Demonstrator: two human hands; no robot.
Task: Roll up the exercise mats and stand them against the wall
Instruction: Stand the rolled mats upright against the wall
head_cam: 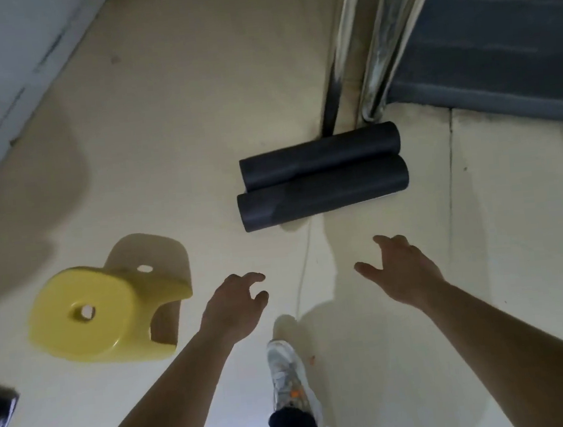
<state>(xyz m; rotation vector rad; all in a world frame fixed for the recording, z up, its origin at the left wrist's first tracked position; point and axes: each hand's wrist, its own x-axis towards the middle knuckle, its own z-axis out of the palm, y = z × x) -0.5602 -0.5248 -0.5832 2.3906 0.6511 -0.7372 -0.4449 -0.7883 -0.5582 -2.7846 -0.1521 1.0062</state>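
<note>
Seen from the head camera: two dark rolled mats lie side by side, touching, on a pale floor (178, 120), the far mat (319, 154) by a metal door frame (371, 49), the near mat (323, 193) just in front. Both bare hands reach toward them, apart and empty, the left hand (235, 303) loosely curled, the right hand (404, 272) spread. A yellow stool (100, 313) stands at left, and a grey shoe (288, 374) steps between the arms.

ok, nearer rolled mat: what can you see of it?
The nearer rolled mat is dark grey, foam-like, wound into a tube. It lies flat on the pale floor, long axis left to right, touching the second roll behind it. A pale sliver shows under its right end. The left hand and right hand are short of it.
</note>
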